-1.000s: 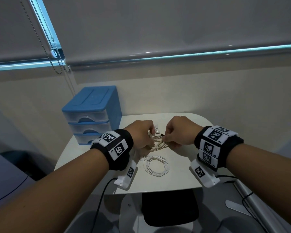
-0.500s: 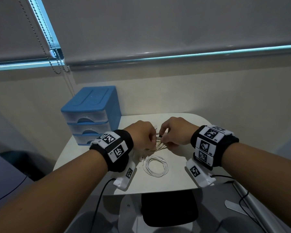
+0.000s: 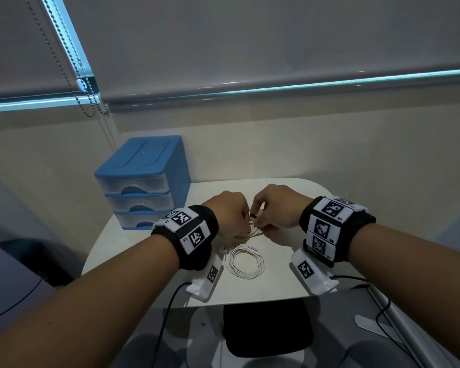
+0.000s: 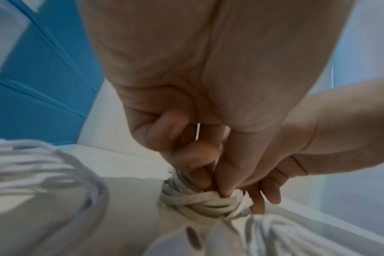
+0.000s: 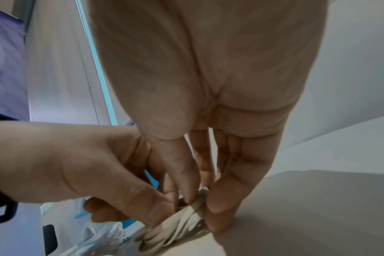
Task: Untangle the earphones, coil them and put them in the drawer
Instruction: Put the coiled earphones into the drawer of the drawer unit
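Now my left hand [image 3: 227, 211] and right hand [image 3: 274, 208] have closed together, pinching the tangled earphones [image 3: 250, 231] right of the drawer unit [image 3: 144, 179], still untangling.

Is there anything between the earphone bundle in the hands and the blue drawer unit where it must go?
No object lies on the table between the earphone bundle and the blue drawer unit. But all three drawers look closed, so a closed drawer front still bars the way in. Both the left hand and the right hand hold the bundle.
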The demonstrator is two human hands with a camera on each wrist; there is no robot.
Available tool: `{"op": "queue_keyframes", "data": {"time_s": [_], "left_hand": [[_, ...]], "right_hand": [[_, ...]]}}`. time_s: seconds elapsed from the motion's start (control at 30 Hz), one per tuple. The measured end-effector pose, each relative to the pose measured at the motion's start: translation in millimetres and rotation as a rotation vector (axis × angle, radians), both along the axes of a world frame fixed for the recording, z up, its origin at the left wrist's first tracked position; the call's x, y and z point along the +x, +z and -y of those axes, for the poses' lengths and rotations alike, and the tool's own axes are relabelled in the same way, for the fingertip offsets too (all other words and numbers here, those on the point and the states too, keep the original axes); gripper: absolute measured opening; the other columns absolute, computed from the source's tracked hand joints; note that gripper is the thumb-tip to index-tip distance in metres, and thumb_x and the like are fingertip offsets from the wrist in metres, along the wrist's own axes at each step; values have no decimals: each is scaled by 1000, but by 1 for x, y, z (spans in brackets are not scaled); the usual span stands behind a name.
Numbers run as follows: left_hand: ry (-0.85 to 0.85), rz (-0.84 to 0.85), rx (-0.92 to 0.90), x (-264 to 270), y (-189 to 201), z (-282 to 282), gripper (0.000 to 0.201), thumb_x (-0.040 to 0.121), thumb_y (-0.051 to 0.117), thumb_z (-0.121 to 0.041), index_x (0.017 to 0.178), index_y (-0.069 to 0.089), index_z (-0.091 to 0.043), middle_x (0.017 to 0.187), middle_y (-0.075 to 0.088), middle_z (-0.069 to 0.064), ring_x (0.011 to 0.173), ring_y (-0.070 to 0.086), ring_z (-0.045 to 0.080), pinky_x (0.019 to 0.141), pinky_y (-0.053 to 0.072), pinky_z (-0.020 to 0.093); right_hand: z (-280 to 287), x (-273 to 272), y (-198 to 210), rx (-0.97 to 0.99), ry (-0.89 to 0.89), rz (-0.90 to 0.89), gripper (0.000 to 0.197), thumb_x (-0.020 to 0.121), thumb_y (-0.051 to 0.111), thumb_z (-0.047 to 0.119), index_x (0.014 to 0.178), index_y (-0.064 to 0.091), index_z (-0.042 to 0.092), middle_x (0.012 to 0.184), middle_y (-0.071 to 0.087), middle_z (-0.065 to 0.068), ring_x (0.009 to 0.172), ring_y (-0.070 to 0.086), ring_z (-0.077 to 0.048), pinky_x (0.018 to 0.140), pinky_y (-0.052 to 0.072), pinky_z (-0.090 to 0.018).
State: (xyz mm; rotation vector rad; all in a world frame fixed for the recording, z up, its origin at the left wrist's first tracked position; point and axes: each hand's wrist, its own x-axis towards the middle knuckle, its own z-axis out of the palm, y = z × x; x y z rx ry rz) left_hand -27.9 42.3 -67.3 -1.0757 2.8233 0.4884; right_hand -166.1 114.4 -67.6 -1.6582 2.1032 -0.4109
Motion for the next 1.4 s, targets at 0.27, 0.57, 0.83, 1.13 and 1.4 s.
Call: {"op": "queue_keyframes", "data": {"time_s": [0.27, 0.57, 0.83, 1.13, 1.4], "left_hand": [[-16, -159, 53, 13, 17, 7, 19, 88, 76, -34, 82, 75, -16, 71, 67, -9, 58, 60, 1, 58, 46, 22], [165, -648, 234, 81, 49, 10, 16, 97, 67, -20, 92, 73, -6, 73, 67, 1, 55, 61, 12, 49, 47, 22], [563, -1238, 472, 145, 48, 21, 17, 101, 58, -14, 85, 56, -15, 73, 64, 8, 53, 59, 20, 45, 47, 24], [833, -1450, 649, 169, 19, 25, 41, 97, 64, -22, 131, 42, -12, 96, 65, 14, 59, 65, 23, 48, 53, 28], [866, -1573, 769, 169, 21, 28, 53, 100, 63, -17, 136, 25, -26, 105, 69, 17, 62, 72, 20, 53, 57, 29]], "right_hand": [[-1, -2, 1, -7, -21, 0, 16, 86, 76, 22, 100, 73, 16, 74, 65, 9, 61, 59, -3, 58, 44, -19], [2, 7, 42, -258, 30, 55, 7, 92, 71, 18, 97, 74, 15, 82, 68, 4, 71, 68, -15, 56, 44, -16], [24, 66, 80, -548, 216, -7, 25, 97, 64, 23, 121, 70, 21, 114, 67, 4, 95, 63, -13, 83, 49, -27], [56, 141, 88, -352, 400, -341, 45, 102, 48, 21, 146, 52, 19, 148, 50, -5, 134, 48, -27, 111, 39, -42], [65, 156, 85, -332, 330, -306, 48, 96, 48, 7, 142, 56, 17, 141, 57, -8, 127, 52, -28, 104, 41, -37]]}}
